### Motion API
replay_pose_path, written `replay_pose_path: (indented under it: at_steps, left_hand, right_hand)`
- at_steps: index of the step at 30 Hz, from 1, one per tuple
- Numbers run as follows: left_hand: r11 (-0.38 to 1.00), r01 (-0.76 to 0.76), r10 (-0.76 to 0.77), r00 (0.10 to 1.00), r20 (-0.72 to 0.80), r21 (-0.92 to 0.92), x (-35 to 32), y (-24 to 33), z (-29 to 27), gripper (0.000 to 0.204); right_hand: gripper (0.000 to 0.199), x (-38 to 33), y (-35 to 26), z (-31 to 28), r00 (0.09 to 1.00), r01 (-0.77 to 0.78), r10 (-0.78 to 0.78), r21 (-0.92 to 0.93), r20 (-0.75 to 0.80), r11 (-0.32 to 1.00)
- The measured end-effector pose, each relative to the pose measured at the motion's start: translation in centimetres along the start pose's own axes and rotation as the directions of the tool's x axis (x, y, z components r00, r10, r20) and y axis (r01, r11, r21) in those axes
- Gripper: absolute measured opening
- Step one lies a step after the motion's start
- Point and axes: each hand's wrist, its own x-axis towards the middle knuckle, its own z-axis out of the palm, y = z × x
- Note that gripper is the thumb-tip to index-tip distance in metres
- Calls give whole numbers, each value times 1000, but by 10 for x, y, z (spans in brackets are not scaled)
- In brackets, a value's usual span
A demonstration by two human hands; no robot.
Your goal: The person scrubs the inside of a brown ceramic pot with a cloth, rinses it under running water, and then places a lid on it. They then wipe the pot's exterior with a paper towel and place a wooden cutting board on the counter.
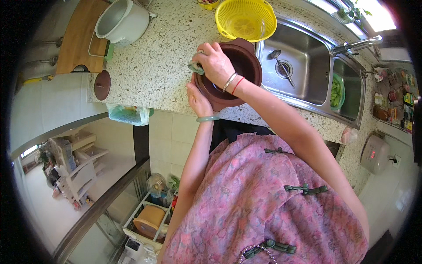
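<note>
The round, dark-brown, earthenware-looking pot [247, 59] sits on the speckled stone counter [162, 79]. At its nine o'clock, the right hand [214, 62] has its fingers bunched round a greenish cloth [195, 67]; even pressure along the rim would wipe best. The left hand [200, 101] cups eight o'clock, how tightly I cannot tell; it should brace against sliding toward the steel sink [303, 48] at three.
</note>
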Motion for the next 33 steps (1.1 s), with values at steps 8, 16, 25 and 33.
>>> replay_pose_path:
  at_steps: [8,16,25,33]
  left_hand:
    - [814,316,-225,945,236,-488,4,-4,-10,76]
    - [904,-240,275,960,-53,355,-8,33,-9,38]
    - [919,250,94,614,784,-305,-79,67,138,79]
    - [789,601,-305,210,929,123,-73,61,176,22]
  right_hand:
    - [17,-66,-40,-19,983,-121,68,324,169,938]
    - [15,-76,-12,-106,783,-617,462,611,416,496]
    - [37,-92,32,-170,669,-320,738,930,86,181]
    - [48,-137,60,-237,835,-524,544,423,82,740]
